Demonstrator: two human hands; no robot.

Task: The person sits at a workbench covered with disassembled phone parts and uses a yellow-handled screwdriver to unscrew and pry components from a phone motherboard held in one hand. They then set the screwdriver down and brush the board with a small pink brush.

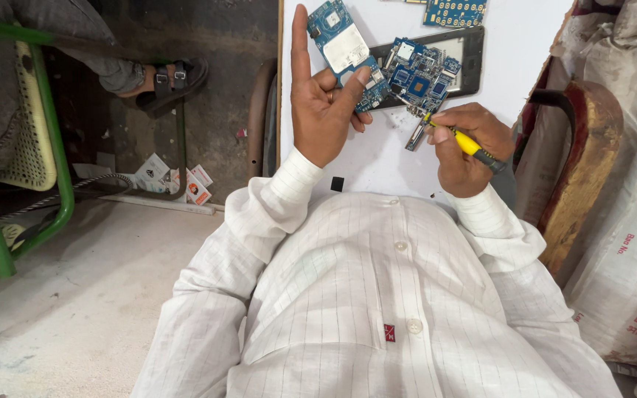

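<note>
The white worktop (510, 44) lies under both hands. A dark tablet frame (470, 63) rests just beyond the right hand (466, 147), a blue circuit board (420, 76) lying on it. The left hand (324, 103) pinches a second blue board (346, 51), forefinger raised. The right hand is closed around a yellow-handled screwdriver (470, 145), tip toward the first board.

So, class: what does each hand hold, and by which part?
Left hand pinches a blue circuit board at its lower end; right hand grips a yellow-handled tool mid-handle.
</note>
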